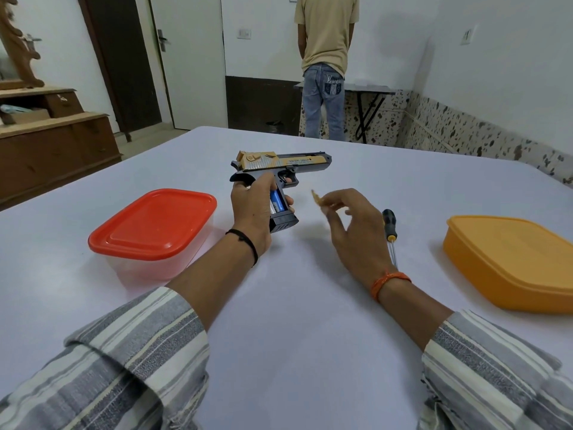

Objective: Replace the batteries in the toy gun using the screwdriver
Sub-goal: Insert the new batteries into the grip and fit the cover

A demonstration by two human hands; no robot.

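Leftmost, a wooden dresser stands against the wall beside a dark door. Nearer, on the pale table, sits a clear container with a red lid, shut. Just right of it, the left hand grips the toy gun by its handle, fingers wrapped round it, barrel pointing right. The grip panel is off, showing 1 blue battery inside. Next, the right hand hovers apart from the gun, thumb and forefinger pinching a small tan cover piece, other fingers loosely curled. Partly hidden behind that wrist, the screwdriver lies on the table, black and yellow handle pointing away. Farther right sits an orange container, lid on. Beyond the table, a second person stands facing the wall at a small folding table.
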